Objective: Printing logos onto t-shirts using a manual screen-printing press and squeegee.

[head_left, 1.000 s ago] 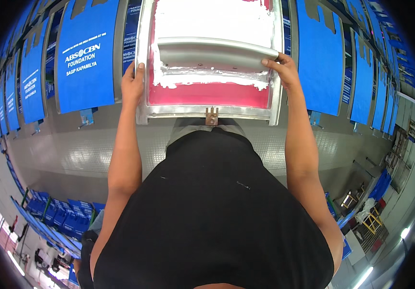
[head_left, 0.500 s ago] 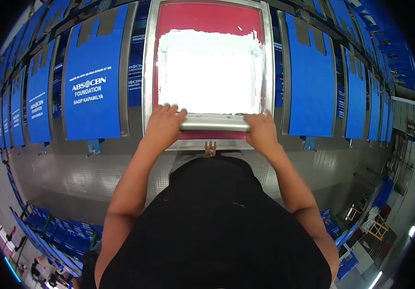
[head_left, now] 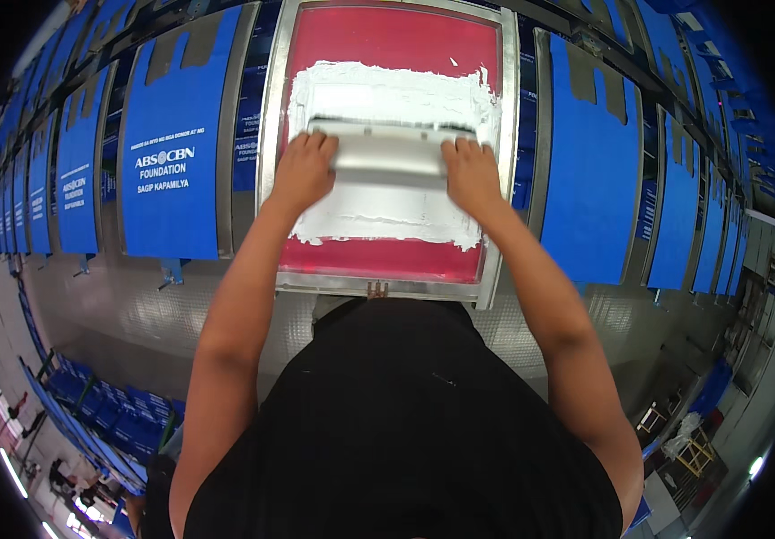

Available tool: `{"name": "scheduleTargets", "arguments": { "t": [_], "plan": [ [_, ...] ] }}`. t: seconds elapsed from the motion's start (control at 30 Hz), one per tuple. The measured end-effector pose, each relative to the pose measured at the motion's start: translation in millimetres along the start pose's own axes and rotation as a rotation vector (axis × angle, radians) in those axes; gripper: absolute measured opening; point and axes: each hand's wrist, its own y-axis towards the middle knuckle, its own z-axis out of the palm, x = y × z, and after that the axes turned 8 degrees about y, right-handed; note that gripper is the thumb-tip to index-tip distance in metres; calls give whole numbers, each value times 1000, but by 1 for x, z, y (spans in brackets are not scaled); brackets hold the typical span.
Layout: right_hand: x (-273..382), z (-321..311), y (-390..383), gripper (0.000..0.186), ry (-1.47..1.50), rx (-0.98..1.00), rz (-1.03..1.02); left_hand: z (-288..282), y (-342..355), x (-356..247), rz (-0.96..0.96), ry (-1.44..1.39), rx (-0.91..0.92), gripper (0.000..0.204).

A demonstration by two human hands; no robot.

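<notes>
A wide metal squeegee (head_left: 392, 153) lies across a screen printing frame (head_left: 270, 135) and spans most of its width. My left hand (head_left: 305, 171) grips the squeegee's left end, and my right hand (head_left: 474, 180) grips its right end, fingers wrapped over the far edge. White ink (head_left: 378, 211) covers the middle of the red mesh (head_left: 387, 36), both beyond and on the near side of the squeegee. Ragged ink edges show on all sides. What lies under the frame is hidden.
Blue cut panels lie on boards in a row to both sides; the left panel (head_left: 176, 135) carries white print, while the right panel (head_left: 592, 171) is plain. A hinge-like metal piece (head_left: 376, 288) sits at the frame's near edge. More blue pieces (head_left: 104, 404) fill a rack at lower left.
Both hands have pushed the squeegee from the frame's near end to about its middle. White ink now shows on the near side. The frame appears slightly tilted compared with before.
</notes>
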Motion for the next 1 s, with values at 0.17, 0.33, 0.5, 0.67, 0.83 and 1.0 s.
{"name": "scheduleTargets", "arguments": {
  "t": [0.17,0.33,0.5,0.67,0.83,1.0],
  "plan": [
    [49,-69,-75,27,216,140,68,-57,-81,-34,71,-51,-15,31],
    [74,-64,-103,23,310,224,129,-55,-111,-45,49,-179,27,30],
    [70,-70,-81,27,254,470,239,-51,-105,-43,-12,-73,257,31],
    [73,-28,-121,32,303,156,166,-2,-136,-49,32,-116,-153,25],
    [0,-45,40,25,78,240,239,-28,32,11,-102,75,-36,16],
    [-22,-65,71,34,43,249,151,-63,65,15,-77,115,114,29]
  ]
}}
